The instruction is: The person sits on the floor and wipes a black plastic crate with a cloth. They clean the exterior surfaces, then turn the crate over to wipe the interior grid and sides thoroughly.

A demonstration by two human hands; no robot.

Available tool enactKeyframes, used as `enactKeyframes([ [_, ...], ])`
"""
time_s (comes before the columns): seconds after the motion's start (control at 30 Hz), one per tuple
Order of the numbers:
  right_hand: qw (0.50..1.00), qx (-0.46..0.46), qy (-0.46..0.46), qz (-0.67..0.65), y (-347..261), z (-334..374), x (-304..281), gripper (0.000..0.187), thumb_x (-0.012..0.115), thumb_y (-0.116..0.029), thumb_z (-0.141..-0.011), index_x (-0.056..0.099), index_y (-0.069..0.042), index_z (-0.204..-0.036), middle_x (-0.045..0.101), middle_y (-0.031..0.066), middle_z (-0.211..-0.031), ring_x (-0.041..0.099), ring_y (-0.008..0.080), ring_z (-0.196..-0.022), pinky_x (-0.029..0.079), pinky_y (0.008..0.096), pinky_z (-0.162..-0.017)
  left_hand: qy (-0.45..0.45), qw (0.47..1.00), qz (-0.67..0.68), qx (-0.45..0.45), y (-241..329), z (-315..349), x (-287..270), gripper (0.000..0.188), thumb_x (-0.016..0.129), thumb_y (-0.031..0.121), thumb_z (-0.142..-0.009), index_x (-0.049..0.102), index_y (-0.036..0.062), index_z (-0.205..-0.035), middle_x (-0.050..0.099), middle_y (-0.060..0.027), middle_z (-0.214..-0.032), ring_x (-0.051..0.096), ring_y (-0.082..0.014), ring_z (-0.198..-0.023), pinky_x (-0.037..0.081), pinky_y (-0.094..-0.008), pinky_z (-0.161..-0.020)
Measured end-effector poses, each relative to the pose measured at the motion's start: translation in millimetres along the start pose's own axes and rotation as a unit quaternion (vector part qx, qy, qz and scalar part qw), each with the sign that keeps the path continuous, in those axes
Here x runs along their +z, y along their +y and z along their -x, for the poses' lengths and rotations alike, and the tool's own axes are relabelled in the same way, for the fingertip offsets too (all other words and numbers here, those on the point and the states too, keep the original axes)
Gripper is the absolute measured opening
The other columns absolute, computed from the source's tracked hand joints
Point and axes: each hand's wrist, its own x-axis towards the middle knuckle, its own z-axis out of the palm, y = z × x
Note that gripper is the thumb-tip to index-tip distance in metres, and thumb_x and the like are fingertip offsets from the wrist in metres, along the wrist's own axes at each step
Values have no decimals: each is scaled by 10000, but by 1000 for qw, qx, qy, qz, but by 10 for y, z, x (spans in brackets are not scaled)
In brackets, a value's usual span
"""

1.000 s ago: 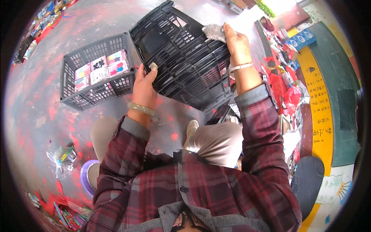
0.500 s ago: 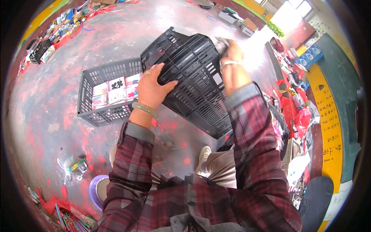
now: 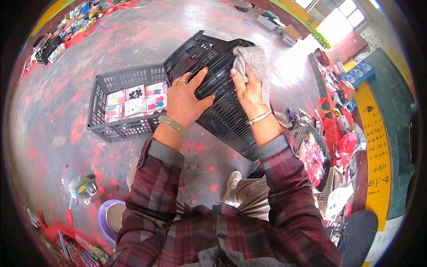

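A black plastic crate (image 3: 231, 111) with slotted sides is tilted in front of me, its underside and ribbed wall toward me. My left hand (image 3: 184, 95), a pale bangle at its wrist, holds the crate by its ribbed side, thumb and fingers apart over the ribs. In my right hand (image 3: 250, 93) is a crumpled grey cloth (image 3: 255, 58), pressed to the crate's upper right edge. To the left stands a grey plastic crate (image 3: 129, 133) with slotted walls. Several small printed packs (image 3: 134, 106) lie in rows inside it. The tilted crate hides its right end.
A purple-rimmed basin (image 3: 106, 220) and a clear plastic bag (image 3: 80, 189) are on the paint-stained floor to the left. Heaped goods and red bags (image 3: 347, 142) line the right wall. A small black crate (image 3: 49, 49) stands far left beside more piled items.
My right hand has come left and down with the cloth, from beyond the crate's right edge onto it. My left hand has shifted slightly right along the crate.
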Motion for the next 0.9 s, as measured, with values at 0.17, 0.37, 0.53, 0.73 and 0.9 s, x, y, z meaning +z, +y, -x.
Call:
enactKeyframes([
  [0.17,992,-67,81,73,162,195,344,383,553,-266,-923,549,71,-1105,617,271,-811,649,348,-781,490,391,-691,-11,1000,-2,3,-99,41,-15,669,747,297,-632,549,219,-1266,551,-229,-1181,506,-374,-1115,422,-431,-929],
  [0.37,983,-141,106,45,-15,140,34,36,606,-55,-859,613,-24,-876,609,141,-733,594,250,-619,465,321,-594,-16,999,21,-26,-5,55,10,665,749,289,-618,562,215,-1253,546,-222,-1193,500,-369,-1124,423,-428,-930],
  [0.53,892,-284,92,339,-2,76,27,143,587,-21,-765,628,-8,-901,610,174,-851,589,333,-818,452,403,-744,6,999,31,14,50,76,9,605,732,242,-654,579,163,-1234,571,-220,-1141,521,-374,-1066,403,-415,-946],
  [0.73,883,-293,-12,367,-48,167,198,264,529,41,-742,610,42,-994,619,194,-906,598,345,-869,457,396,-794,57,987,139,61,-93,48,8,345,457,263,-895,643,91,-1128,606,-230,-1010,545,-381,-983,419,-421,-867],
  [0.9,986,-129,-90,47,-239,98,112,256,463,46,-784,659,-3,-941,645,146,-838,632,239,-767,491,293,-716,71,970,231,0,-174,78,-3,447,339,322,-967,658,32,-1086,632,-201,-957,542,-347,-932,389,-385,-880],
])
